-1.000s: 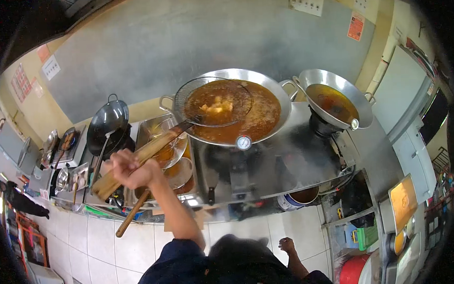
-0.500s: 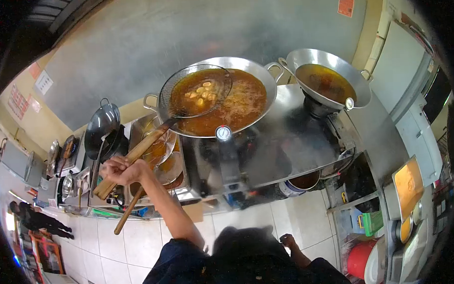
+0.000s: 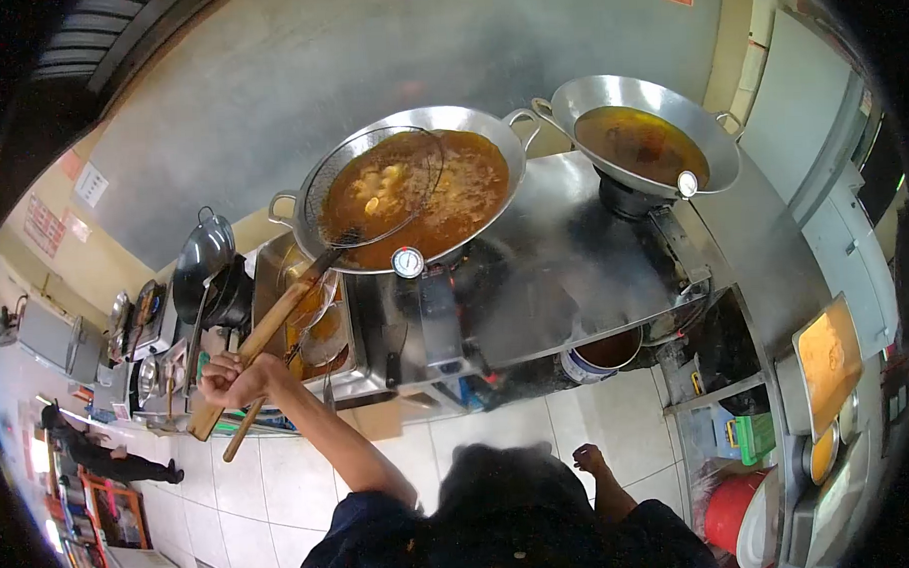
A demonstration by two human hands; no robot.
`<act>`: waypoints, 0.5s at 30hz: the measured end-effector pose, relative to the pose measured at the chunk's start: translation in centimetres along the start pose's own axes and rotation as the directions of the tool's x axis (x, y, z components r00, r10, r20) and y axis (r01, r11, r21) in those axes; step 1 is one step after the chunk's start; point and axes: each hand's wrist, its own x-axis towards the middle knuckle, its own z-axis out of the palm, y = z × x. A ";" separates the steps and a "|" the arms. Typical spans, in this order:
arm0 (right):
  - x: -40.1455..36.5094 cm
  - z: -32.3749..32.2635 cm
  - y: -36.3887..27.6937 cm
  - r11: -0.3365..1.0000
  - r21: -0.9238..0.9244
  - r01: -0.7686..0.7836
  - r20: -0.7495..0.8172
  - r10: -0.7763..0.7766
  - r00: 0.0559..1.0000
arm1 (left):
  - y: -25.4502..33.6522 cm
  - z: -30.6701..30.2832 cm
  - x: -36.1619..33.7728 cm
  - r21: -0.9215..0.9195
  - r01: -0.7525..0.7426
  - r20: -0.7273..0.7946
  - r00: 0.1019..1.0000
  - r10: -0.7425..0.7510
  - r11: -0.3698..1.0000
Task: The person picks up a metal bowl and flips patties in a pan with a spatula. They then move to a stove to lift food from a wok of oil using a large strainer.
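Observation:
My left hand (image 3: 233, 380) is wrapped round the thick wooden handle (image 3: 276, 325) of a wire skimmer. The skimmer's round mesh basket (image 3: 316, 194) sits in the left part of a big metal wok (image 3: 459, 119) of bubbling brown oil. Pale food pieces (image 3: 379, 186) show in the oil within the basket's rim, partly blurred by bubbles. A dial thermometer (image 3: 408, 263) is at the wok's near rim. Well away from the stove, my right hand (image 3: 588, 460) hangs low over the floor with curled fingers and nothing visible in it.
A second wok (image 3: 638, 85) of darker oil stands to the right, with its own thermometer (image 3: 687, 184). Left of the big wok are a tray (image 3: 362, 352) with strainers and a dark wok (image 3: 205, 248). Another person (image 3: 105, 451) stands far left. Shelving holds a red tub (image 3: 733, 515).
The skimmer basket sits lower in the oil, and the food pieces look more covered and blurred. My left hand has moved slightly down with the handle. The view has shifted a little.

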 end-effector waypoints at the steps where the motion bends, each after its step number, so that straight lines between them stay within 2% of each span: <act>1: 0.0 -0.2 1.7 0.985 -0.104 0.137 0.031 -0.135 0.990 | 0.3 -0.2 -0.2 0.008 0.006 0.003 1.000 -0.006 1.000; 2: -0.4 -0.5 2.0 0.985 -0.109 0.133 0.041 -0.129 0.991 | 0.6 -0.4 -0.5 0.015 0.011 0.002 1.000 -0.011 1.000; 4: -0.5 -1.3 0.6 0.987 0.151 0.050 0.048 -0.058 0.997 | 0.8 -0.3 -1.0 0.019 0.015 -0.007 1.000 -0.015 1.000; 5: -0.7 -1.7 -0.6 0.964 0.241 -0.115 0.028 0.112 0.993 | 0.8 -0.1 -1.2 0.018 0.016 -0.011 1.000 -0.016 1.000; 6: -0.3 -1.9 -0.7 0.967 0.230 -0.112 0.034 0.107 0.994 | 0.8 0.1 -1.4 0.017 0.015 -0.018 1.000 -0.015 1.000; 7: 0.1 -1.9 -0.8 0.997 0.017 0.069 0.059 -0.070 0.996 | 1.0 0.1 -1.5 0.019 0.010 -0.026 1.000 -0.010 1.000; 9: 0.2 -2.3 -3.3 0.988 0.008 -0.156 0.054 0.155 0.986 | 1.2 0.1 -1.5 0.030 -0.007 -0.047 0.999 0.009 1.000; 10: 0.6 -2.2 -4.7 0.988 0.076 -0.131 0.094 0.124 0.988 | 1.5 -0.1 -1.4 0.043 -0.019 -0.059 0.998 0.022 0.999; 11: 2.8 -1.9 -2.9 0.987 -0.021 0.158 0.154 -0.153 0.976 | 1.3 0.2 -2.0 0.066 -0.048 -0.048 0.998 0.051 0.997; 12: 5.1 -1.7 -0.8 0.893 -0.089 0.440 0.246 -0.409 0.879 | 1.4 0.0 -2.3 0.054 -0.031 0.013 0.999 0.030 0.998; 13: 5.2 -1.9 -3.5 0.960 0.027 0.279 0.269 -0.275 0.923 | 1.5 -0.2 -2.5 0.046 -0.013 0.075 0.997 0.010 0.999; 14: 5.0 -1.5 -7.4 0.987 0.133 0.094 0.303 -0.130 0.944 | 1.6 -0.2 -2.7 0.073 -0.038 0.061 0.998 0.034 0.997; 15: 3.6 -1.2 -12.7 0.990 0.088 0.110 0.333 -0.134 0.933 | 1.6 -0.1 -2.9 0.094 -0.017 0.076 0.997 0.010 0.995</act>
